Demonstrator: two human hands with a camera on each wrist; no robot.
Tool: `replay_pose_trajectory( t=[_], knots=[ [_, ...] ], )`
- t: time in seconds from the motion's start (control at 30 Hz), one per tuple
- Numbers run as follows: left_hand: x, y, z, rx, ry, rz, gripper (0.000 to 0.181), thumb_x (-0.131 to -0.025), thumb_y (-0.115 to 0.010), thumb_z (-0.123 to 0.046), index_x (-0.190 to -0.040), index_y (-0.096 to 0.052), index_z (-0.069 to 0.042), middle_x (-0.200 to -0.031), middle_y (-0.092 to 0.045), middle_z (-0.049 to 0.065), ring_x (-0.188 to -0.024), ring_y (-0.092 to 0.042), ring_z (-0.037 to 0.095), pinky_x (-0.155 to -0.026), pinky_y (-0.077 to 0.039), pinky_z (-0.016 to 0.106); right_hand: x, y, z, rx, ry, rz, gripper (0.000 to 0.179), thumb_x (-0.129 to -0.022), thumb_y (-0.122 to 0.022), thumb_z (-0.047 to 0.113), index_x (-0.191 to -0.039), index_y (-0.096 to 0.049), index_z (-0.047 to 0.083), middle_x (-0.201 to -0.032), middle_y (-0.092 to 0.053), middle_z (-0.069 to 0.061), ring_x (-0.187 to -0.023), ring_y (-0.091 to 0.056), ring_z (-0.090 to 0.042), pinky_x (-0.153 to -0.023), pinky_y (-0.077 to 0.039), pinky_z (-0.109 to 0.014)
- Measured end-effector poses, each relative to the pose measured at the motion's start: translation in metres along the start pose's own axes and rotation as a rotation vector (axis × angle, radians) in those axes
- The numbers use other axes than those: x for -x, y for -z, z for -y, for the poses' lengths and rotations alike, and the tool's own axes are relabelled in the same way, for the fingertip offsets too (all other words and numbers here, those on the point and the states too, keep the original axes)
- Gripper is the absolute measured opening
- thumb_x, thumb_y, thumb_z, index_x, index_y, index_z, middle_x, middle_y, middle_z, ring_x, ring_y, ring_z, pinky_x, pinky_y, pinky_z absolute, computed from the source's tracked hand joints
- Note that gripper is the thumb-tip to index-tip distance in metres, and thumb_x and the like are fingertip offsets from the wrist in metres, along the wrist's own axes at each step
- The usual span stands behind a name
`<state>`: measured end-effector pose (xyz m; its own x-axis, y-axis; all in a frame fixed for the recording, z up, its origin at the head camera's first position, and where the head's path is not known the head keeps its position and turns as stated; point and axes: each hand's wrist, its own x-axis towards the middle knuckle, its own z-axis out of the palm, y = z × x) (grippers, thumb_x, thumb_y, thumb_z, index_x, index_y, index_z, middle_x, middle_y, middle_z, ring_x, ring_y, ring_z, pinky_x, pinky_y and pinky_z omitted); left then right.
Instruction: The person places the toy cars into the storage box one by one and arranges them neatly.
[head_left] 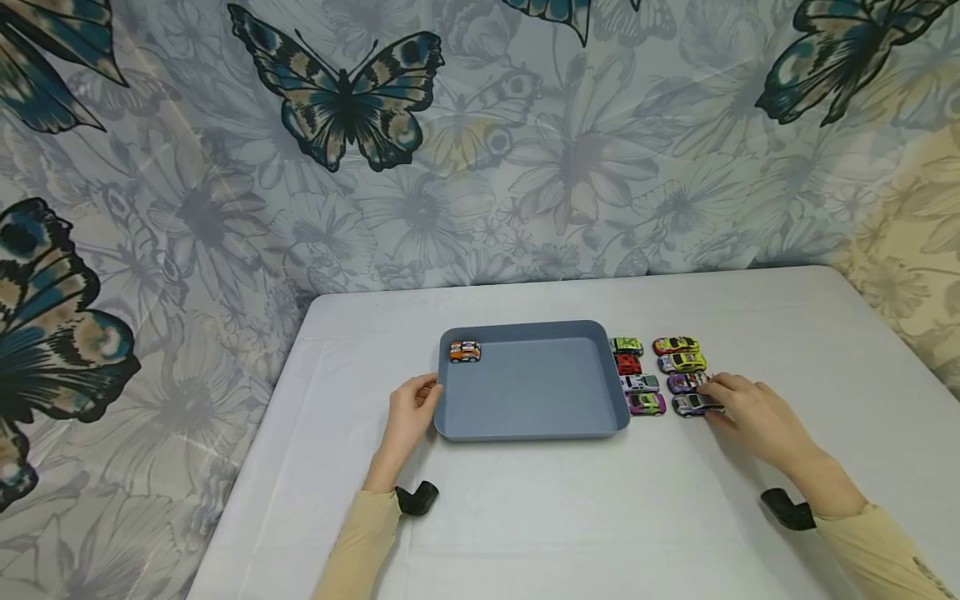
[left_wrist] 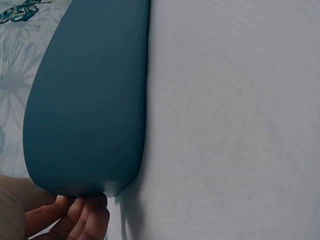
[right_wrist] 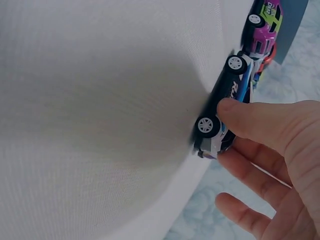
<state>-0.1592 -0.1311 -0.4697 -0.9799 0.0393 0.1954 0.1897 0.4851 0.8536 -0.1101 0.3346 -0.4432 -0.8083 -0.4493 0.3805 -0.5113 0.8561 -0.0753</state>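
Note:
A blue-grey tray (head_left: pixel 528 392) lies on the white table, with an orange toy car (head_left: pixel 465 352) in its far left corner. My left hand (head_left: pixel 410 414) holds the tray's left edge; the left wrist view shows curled fingertips (left_wrist: pixel 95 212) against its end wall. To the tray's right, my right hand (head_left: pixel 759 421) pinches a dark toy car (head_left: pixel 692 405) at the near end of the outer column. In the right wrist view the thumb (right_wrist: pixel 240 115) presses this car's side, above its wheels. A purple toy car (head_left: pixel 682 382) sits just behind it, partly covered by the fingers.
Next to the tray's right wall stands a column of toy cars: green (head_left: pixel 626 345), red (head_left: pixel 628 364), pale (head_left: pixel 639 383) and purple-green (head_left: pixel 647 404). Two yellowish cars, one far (head_left: pixel 676 344) and one nearer (head_left: pixel 682 362), top the outer column. A butterfly-patterned curtain (head_left: pixel 480 208) hangs behind the table.

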Motion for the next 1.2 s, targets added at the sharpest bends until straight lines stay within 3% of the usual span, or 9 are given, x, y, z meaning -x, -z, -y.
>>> replay_pose_trajectory(
  t=[0.27,0.67,0.9,1.2],
  knots=[
    [0.000,-0.001,0.001,-0.003,-0.041,-0.011,0.025,-0.089,-0.060,-0.003,-0.109,-0.062,0.011,-0.091,-0.064,0.016,-0.078,-0.061,0.024,-0.066,-0.054,0.028,0.000,0.001,0.001,0.013,0.009,-0.016,0.031,-0.058,-0.079,0.001,-0.087,-0.066,0.000,-0.088,-0.062,-0.018,-0.079,-0.059,-0.034,-0.057,-0.046,-0.049],
    [0.000,0.002,0.001,0.008,-0.023,-0.006,0.025,-0.090,-0.060,-0.004,-0.110,-0.062,0.011,-0.092,-0.064,0.017,-0.079,-0.061,0.024,-0.067,-0.053,0.029,-0.012,0.011,0.008,0.009,0.045,-0.058,0.037,-0.054,-0.082,0.001,-0.088,-0.067,0.002,-0.084,-0.062,-0.010,-0.073,-0.060,-0.028,-0.053,-0.045,-0.045],
    [-0.001,0.001,0.002,0.010,-0.019,0.000,0.026,-0.090,-0.060,-0.003,-0.111,-0.061,0.011,-0.093,-0.064,0.018,-0.080,-0.061,0.025,-0.068,-0.054,0.030,-0.032,0.023,0.018,0.027,0.077,-0.066,0.035,-0.056,-0.082,0.004,-0.088,-0.068,0.003,-0.081,-0.060,-0.007,-0.069,-0.058,-0.024,-0.053,-0.043,-0.042],
    [-0.001,0.001,0.000,0.010,-0.012,0.001,0.026,-0.090,-0.060,-0.004,-0.111,-0.061,0.011,-0.092,-0.064,0.017,-0.079,-0.060,0.024,-0.067,-0.053,0.029,-0.066,0.031,0.039,0.027,0.106,-0.071,0.036,-0.060,-0.082,0.004,-0.093,-0.069,0.000,-0.087,-0.063,-0.011,-0.076,-0.060,-0.028,-0.060,-0.046,-0.044]
  ],
)
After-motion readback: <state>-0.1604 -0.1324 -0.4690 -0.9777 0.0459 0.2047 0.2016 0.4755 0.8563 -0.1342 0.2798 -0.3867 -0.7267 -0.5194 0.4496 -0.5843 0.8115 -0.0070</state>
